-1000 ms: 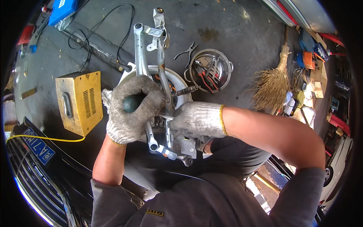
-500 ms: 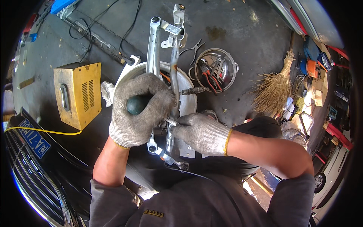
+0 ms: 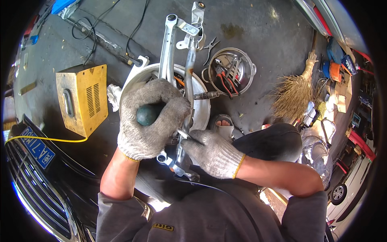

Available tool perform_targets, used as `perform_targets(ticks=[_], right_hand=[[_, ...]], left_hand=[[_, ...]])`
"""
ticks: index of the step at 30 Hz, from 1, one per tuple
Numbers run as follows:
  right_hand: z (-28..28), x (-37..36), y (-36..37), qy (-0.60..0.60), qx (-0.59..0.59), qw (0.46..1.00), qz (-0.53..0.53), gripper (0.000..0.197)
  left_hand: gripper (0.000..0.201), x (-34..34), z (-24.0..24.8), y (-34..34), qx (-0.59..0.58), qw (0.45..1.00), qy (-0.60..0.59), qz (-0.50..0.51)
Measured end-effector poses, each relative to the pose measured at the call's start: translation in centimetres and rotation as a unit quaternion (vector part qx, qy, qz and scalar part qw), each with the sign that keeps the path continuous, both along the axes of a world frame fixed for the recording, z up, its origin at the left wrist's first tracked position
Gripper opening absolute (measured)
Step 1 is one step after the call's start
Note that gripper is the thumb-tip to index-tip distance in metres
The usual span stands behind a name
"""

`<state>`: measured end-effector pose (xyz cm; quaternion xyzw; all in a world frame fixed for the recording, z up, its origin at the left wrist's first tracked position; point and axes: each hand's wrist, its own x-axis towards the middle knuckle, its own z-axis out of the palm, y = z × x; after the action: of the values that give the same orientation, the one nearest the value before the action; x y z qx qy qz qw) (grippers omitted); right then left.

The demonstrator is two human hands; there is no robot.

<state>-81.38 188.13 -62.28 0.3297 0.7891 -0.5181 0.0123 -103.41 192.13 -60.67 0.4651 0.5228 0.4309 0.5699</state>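
Gloved left hand (image 3: pixel 151 119) wraps a dark green rounded tool handle (image 3: pixel 147 114), fingers (image 3: pixel 171 105) curled tight over it, butt end of handle poking out of the fist toward the camera; the rest of the tool is hidden under the glove. Right hand (image 3: pixel 212 153), also in a knit glove with a yellow cuff, sits just beside and below, fingers (image 3: pixel 192 141) pressed together, pinching a thin metal piece (image 3: pixel 184 134) against the silver linkage assembly (image 3: pixel 181 52). Linkage runs from between the two hands up and away, its long arms crossing over a white round basin (image 3: pixel 201 109) on the concrete floor (image 3: pixel 258 28). Lower bracket end (image 3: pixel 174 163) of the linkage shows under both hands. Yellow metal box (image 3: pixel 82 97) with handle and vents stands to the left, near a white rag (image 3: pixel 114 94). Steel bowl (image 3: pixel 231 72) holding red-handled pliers beyond the basin, straw broom (image 3: pixel 294 92) to the right. Dark car grille (image 3: pixel 36 189) at lower left. Sandalled foot (image 3: pixel 224 123) beside the basin.
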Motion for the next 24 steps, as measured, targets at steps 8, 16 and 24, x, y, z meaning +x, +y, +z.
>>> perform_targets(ticks=[8, 16, 24], right_hand=[[1.3, -1.5, -1.5, 0.004, -0.245, 0.946, -0.213, 0.025], [1.4, -3.3, -3.5, -0.024, -0.27, 0.922, -0.278, 0.024], [0.7, -4.4, -6.5, 0.032, -0.216, 0.912, -0.346, 0.018]], left_hand=[[0.021, 0.1, -0.3, -0.2, -0.015, 1.0, -0.019, 0.016], [0.02, -0.1, 0.0, 0.1, -0.006, 1.0, 0.022, 0.009], [0.019, -0.7, -0.6, -1.1, -0.043, 0.999, 0.022, 0.024]])
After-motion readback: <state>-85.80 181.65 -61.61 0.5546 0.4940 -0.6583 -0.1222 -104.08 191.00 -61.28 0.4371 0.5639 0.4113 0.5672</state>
